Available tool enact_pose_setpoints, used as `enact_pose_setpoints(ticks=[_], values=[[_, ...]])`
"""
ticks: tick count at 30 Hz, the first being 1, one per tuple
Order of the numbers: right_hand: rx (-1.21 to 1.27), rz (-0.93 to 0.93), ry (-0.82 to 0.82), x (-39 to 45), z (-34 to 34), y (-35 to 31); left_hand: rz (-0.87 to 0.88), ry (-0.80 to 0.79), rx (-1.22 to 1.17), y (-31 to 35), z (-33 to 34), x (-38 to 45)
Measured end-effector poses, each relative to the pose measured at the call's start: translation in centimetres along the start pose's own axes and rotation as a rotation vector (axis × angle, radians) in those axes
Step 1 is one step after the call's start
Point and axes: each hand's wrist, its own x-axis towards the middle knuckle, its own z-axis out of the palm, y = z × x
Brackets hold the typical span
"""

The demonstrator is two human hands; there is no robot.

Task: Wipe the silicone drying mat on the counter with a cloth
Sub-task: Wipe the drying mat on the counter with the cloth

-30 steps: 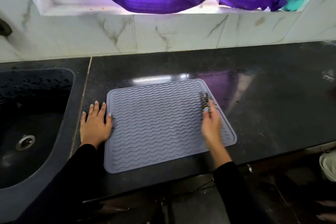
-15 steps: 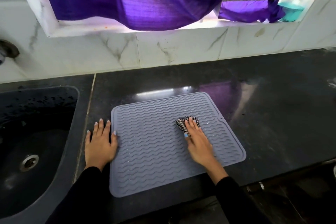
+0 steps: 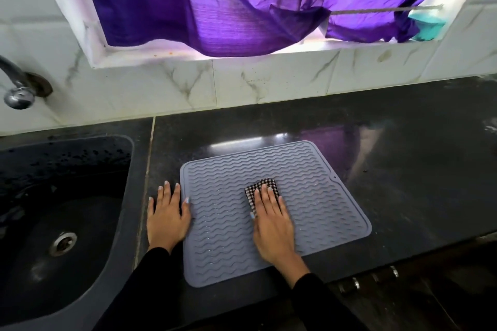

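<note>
1. Far left, a metal tap (image 3: 16, 86) pokes out of the marble wall, and below it the dark sink (image 3: 118, 196) sits sunk into the counter, its steel drain (image 3: 63, 242) shining at the bottom.
2. Now the left hand (image 3: 167, 216): flat on the black counter (image 3: 403, 169), palm down, fingers straight and a little spread, gripping nothing. It lies just beside the mat's left edge, the thumb tip touching that rim.
3. There's the mat (image 3: 309, 188), grey with wavy ridges, lying flat on the counter right of the sink, its front edge close to the counter's lip.
4. Near the middle of the mat, the right hand (image 3: 271, 220) presses down on a small checked cloth (image 3: 255, 189). Fingers are stretched out on top of it, not curled round it; the cloth peeks out ahead of the fingertips and beside the thumb.
5. Above it all, a purple curtain (image 3: 228, 2) hangs in the window, with something teal (image 3: 426, 28) tucked at the far right of the sill.
</note>
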Motion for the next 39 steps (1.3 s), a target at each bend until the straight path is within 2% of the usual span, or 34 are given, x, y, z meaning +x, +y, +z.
enact_pose_setpoints(ticks=[3,8,11,13,16,17,18,20,23,25,27,33,39], values=[[-0.133,0.033,-0.068,0.0,0.1,-0.2,-0.002,0.011,0.015,0.0,0.2,0.0],[-0.248,-0.026,-0.032,0.7,0.5,0.3,-0.008,0.015,0.015,0.2,0.3,-0.1],[-0.165,-0.051,-0.002,0.9,1.0,0.8,-0.009,-0.046,-0.004,-0.1,-0.1,-0.1],[0.165,0.015,0.021,1.7,0.3,1.2,0.006,-0.117,-0.052,-0.5,-0.7,0.2],[1.036,0.396,0.076,3.3,-2.6,0.1,0.061,-0.213,-0.095,-1.3,-1.5,0.3],[1.228,0.471,0.128,3.5,-3.2,-0.4,0.086,-0.220,-0.085,-1.5,-1.7,0.0],[1.307,0.506,0.159,3.6,-3.6,-0.9,0.109,-0.217,-0.061,-1.7,-1.7,-0.4],[1.201,0.479,0.134,3.1,-3.4,-2.1,0.149,-0.171,-0.007,-1.8,-1.5,-1.7],[0.648,0.244,-0.010,0.6,-0.4,-4.0,0.176,-0.083,0.039,-1.9,-0.8,-2.6],[0.244,0.056,0.009,-1.7,1.9,-5.4,0.178,-0.051,0.039,-1.8,-0.5,-2.6],[-0.040,-0.042,-0.008,-3.0,3.2,-6.2,0.180,-0.035,0.057,-1.9,-0.3,-2.5],[-0.274,-0.032,-0.035,-2.3,3.2,-5.8,0.176,-0.032,0.075,-1.8,-0.3,-2.5],[-0.168,-0.083,-0.018,-2.3,3.0,-5.8,0.174,-0.043,0.090,-1.8,-0.4,-2.6]])
